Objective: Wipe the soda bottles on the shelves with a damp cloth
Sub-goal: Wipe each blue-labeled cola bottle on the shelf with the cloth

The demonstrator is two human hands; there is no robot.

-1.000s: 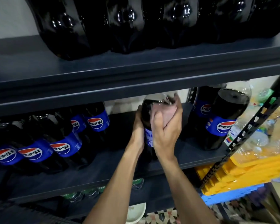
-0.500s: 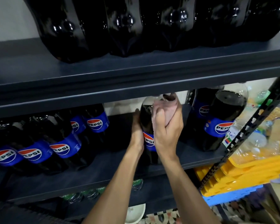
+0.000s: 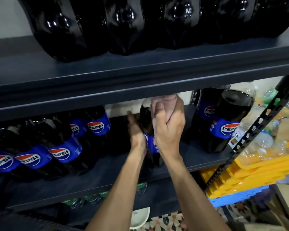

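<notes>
A dark Pepsi bottle [image 3: 146, 124] with a blue label stands on the middle shelf [image 3: 195, 160], between my hands. My left hand [image 3: 135, 130] wraps the bottle's left side, with the fingers curling behind it. My right hand [image 3: 169, 129] grips a pinkish damp cloth [image 3: 165, 105] and presses it against the bottle's upper right shoulder. The bottle's cap is hidden behind the upper shelf's front edge.
Several Pepsi bottles [image 3: 62, 147] line the shelf's left side and two more Pepsi bottles [image 3: 223, 120] stand at the right. Big dark bottles [image 3: 123, 22] fill the upper shelf [image 3: 140, 77]. Yellow and blue crates [image 3: 250, 177] sit beyond the perforated upright [image 3: 250, 130]. A white bowl [image 3: 140, 217] lies below.
The bottle has turned, so less of its label faces me. My right hand and the cloth have shifted slightly over the bottle's upper part.
</notes>
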